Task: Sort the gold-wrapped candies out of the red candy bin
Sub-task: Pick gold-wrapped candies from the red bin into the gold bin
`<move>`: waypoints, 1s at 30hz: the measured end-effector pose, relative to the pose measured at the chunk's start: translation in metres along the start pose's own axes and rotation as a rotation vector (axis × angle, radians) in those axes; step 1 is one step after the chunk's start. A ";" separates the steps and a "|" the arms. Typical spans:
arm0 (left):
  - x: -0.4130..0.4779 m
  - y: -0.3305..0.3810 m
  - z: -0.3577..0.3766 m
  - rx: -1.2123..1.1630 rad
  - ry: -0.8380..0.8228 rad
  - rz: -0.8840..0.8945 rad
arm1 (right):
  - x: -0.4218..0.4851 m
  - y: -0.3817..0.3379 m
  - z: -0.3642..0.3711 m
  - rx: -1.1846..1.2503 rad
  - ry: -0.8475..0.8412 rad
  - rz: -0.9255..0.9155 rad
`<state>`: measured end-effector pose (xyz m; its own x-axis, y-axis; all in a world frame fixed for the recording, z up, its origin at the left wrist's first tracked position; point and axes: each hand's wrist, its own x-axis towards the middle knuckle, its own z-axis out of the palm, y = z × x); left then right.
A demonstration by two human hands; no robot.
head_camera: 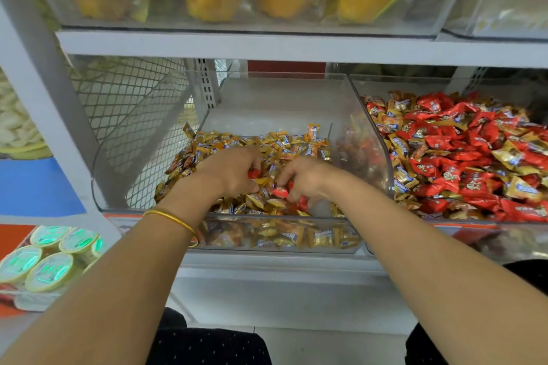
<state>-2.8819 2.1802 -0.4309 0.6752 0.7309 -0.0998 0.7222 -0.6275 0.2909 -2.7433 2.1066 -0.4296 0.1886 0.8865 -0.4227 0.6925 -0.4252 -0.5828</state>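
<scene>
Both forearms reach toward 12 o'clock; left hand [234, 170] and right hand [305, 179] (fingers curled) each pinch red candies [280, 192] over gold candies [267, 142]; red bin [462, 157] at 3 o'clock.

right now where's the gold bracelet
In the head view, the gold bracelet circles the left wrist, lower left of centre, just in front of the clear bin of gold candies.

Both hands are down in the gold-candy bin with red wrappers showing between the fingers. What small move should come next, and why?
Probably lift the right hand and carry its red-wrapped candies to the clear plastic bin of mostly red candies on the right. Red wrappers show in both hands' fingers, the left hand too, amid the gold-wrapped candies of the clear middle bin, where they don't belong.
</scene>
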 end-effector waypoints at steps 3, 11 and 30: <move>-0.006 -0.010 -0.002 -0.082 0.016 -0.085 | 0.000 0.003 -0.004 0.206 0.118 -0.016; -0.014 -0.015 -0.006 -0.229 0.017 -0.137 | -0.004 0.007 -0.007 0.580 0.109 -0.041; -0.011 0.001 0.007 -0.104 -0.148 0.082 | 0.002 0.007 0.003 0.229 0.013 -0.072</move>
<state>-2.8876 2.1692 -0.4358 0.7512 0.6262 -0.2086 0.6499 -0.6465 0.3996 -2.7405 2.1047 -0.4362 0.1542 0.9174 -0.3668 0.5287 -0.3902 -0.7538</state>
